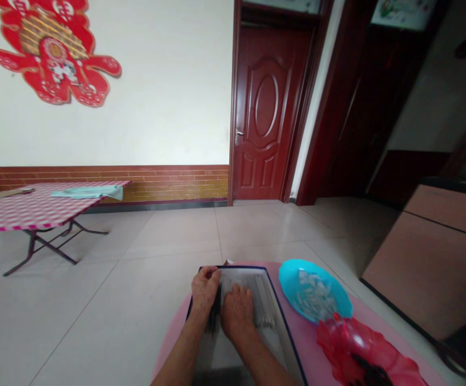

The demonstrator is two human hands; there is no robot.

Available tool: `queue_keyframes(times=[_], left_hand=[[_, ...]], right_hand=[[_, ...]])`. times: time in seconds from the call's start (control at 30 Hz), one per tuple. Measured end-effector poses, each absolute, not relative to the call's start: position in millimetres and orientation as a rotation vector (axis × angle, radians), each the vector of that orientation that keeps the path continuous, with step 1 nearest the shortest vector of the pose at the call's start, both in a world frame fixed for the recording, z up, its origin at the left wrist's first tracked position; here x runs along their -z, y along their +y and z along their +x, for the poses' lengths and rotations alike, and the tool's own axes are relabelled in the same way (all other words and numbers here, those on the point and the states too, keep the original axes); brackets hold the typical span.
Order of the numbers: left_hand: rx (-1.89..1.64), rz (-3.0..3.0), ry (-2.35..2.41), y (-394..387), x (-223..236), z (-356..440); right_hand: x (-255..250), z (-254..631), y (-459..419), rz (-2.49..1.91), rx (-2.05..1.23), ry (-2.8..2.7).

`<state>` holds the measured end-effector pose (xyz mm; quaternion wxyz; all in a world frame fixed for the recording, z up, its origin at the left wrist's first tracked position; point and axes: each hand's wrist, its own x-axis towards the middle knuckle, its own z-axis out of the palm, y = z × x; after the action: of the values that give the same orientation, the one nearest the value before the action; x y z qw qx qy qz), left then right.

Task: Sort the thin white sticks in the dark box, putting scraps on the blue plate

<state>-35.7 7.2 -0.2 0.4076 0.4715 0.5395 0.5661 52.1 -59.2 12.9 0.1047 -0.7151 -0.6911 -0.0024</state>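
In the head view, your left hand bends at the far left of the shallow box and your right hand curls over its middle, their grip impossible to tell. Dark strips lie lengthwise between them, pale strips just right of the nearer right hand. Your forearms hide part of the box, while the blue bowl and red dish sit rightward on the pink bench.

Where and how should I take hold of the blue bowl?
Probably pinch the blue bowl by its far-right rim, coming from that side: it's exposed, whereas the open box sits close on the left and the red dish crowds the near edge.
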Motion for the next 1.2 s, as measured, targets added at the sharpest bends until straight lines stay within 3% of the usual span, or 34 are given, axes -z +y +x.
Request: queue_keyframes(times=[0.43, 0.7, 0.97, 1.2], left_hand=[[-1.434, 1.341, 1.542, 4.6, -4.2, -40.9], [-0.978, 1.873, 1.699, -11.5, 0.3, -28.9], [-1.083, 1.845, 1.593, -13.9, -6.7, -26.0], [-1.33, 1.431, 1.214, 1.9, -6.6, -27.2]], right_hand=[[-7.6, 64.7, -53.3, -2.097, 0.071, -1.876], [-15.4, 99.4, -42.7, -2.058, -0.036, -1.66], [-9.8, 103.7, -31.6, -1.852, -0.35, -1.459], [-5.3, 81.4, -38.8, -1.686, -0.455, -1.565]])
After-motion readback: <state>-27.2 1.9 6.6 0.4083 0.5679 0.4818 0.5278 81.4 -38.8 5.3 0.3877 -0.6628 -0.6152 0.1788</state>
